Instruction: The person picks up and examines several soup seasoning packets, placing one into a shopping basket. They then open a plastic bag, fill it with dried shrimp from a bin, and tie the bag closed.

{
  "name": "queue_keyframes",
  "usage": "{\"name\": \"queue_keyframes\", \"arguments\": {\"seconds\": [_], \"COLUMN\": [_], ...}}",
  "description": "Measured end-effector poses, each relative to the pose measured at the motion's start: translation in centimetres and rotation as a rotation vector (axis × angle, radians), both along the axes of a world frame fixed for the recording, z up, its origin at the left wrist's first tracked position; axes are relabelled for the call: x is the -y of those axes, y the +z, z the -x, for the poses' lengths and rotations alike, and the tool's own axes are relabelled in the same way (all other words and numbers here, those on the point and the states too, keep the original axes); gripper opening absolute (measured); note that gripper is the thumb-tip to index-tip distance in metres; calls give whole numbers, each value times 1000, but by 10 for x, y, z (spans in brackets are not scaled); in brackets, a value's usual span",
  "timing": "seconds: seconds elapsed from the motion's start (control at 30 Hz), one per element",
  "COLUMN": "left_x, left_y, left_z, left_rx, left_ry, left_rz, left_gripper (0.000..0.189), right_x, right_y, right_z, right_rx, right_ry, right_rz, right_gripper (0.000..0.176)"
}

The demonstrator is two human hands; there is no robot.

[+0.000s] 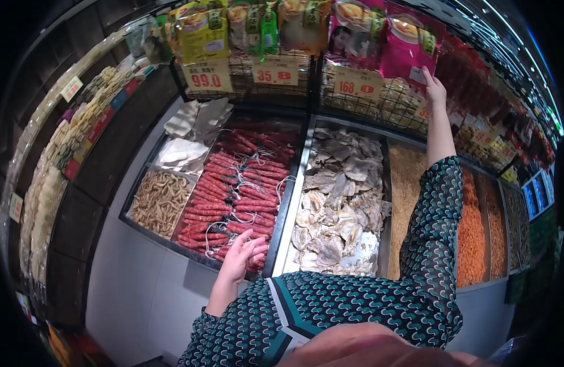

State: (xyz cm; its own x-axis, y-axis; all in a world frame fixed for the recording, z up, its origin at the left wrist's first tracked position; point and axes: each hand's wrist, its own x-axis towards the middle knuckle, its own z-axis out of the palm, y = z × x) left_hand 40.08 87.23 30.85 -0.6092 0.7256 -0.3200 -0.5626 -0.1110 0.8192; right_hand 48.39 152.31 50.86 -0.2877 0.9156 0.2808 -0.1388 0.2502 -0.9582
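Note:
My right hand (436,92) reaches up to a pink food packet (407,46) in the hanging row, fingers closed on its lower right corner beside a small white label. The packet shows a bowl of food and a green strip. My left hand (240,255) is held low over the front of a bin of red dried sausages (233,202), fingers apart and nothing in them. White strings tie the sausages in bundles.
Flat dried fish (340,202) fill the middle bin, with orange dried goods (471,226) to the right. Price signs (357,83) hang on wire racks above. A dark shelf (80,202) with packaged goods stands left.

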Motion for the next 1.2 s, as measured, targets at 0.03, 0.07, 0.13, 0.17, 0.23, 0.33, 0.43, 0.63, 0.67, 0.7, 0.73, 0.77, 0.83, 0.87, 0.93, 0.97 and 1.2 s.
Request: {"name": "queue_keyframes", "arguments": {"seconds": [0.03,0.07,0.13,0.17,0.23,0.33,0.43,0.63,0.67,0.7,0.73,0.77,0.83,0.87,0.93,0.97,1.2], "left_x": [3,7,15,18,25,34,37,46,49,55,62,70,86,98,119,130,192], "left_y": [-1,-3,-2,-2,-6,-17,-22,-18,-23,-28,-28,-29,-28,-27,-33,-41,-64], "left_z": [-1,-1,-3,-4,-5,-1,2,9,12,14,16,18,24,25,29,31,34], "left_rx": [2,18,44,45,38,33,13,-34,-44,-53,-58,-76,-99,-116,-98,-102,-53], "left_ry": [46,30,15,45,9,-39,-80,-221,-243,-266,-286,-301,-335,-365,-375,-394,-441], "left_rz": [-9,-14,-6,-11,23,9,20,63,59,55,54,58,65,99,115,120,224], "left_gripper": [56,54,51,51,51,51,52,47,47,46,46,48,50,49,48,48,51], "right_x": [-17,3,27,27,65,117,167,292,316,343,369,396,448,472,514,534,656], "right_y": [-11,-13,-33,-47,-63,-104,-152,-249,-263,-275,-284,-292,-306,-313,-329,-337,-336], "right_z": [6,11,7,5,-6,-27,-55,-125,-136,-145,-154,-161,-166,-165,-158,-153,-131], "right_rx": [93,119,162,181,216,219,217,283,274,264,318,370,353,349,276,236,164], "right_ry": [-42,-159,-304,-331,-197,-45,71,130,116,101,83,63,22,5,5,1,65], "right_rz": [-29,-93,-175,-195,-164,-166,-130,74,149,223,264,305,340,344,356,367,442], "right_gripper": [69,75,81,82,80,74,67,63,59,55,55,55,54,54,53,52,54]}}
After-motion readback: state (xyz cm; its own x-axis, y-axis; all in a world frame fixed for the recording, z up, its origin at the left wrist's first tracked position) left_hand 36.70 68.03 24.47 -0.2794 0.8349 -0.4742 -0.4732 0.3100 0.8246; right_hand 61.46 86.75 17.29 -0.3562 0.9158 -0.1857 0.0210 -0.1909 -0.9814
